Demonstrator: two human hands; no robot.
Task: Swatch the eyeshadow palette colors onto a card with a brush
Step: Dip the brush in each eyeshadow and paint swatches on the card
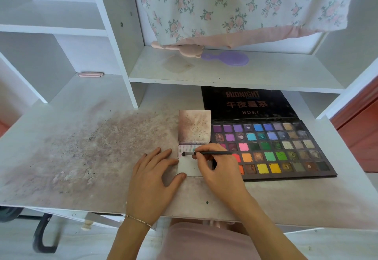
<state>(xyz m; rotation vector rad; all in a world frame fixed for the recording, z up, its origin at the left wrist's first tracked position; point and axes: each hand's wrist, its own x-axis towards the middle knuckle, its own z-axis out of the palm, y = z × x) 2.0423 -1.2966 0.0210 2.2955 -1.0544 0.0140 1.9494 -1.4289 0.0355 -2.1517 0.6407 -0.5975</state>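
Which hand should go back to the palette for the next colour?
Right. The right hand already holds the brush and lies next to the palette. The left hand rests flat at the card on its far side, steadying it.

white shelving unit [114,34], stained desk [81,147], daylight

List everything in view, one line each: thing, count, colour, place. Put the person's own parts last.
eyeshadow palette: one, dark case with many coloured pans, open on the desk, right of the card
card: one, white with swatches along its top, under both hands
stained card: one, brownish, just behind the white card
brush: one, black, tip on the card
desk: one, white, powder-stained
purple hairbrush: one, on the shelf
pink hairbrush: one, beside the purple one
floral cloth: one, hanging above the shelf
left hand: flat, steadying the card
right hand: holding the brush
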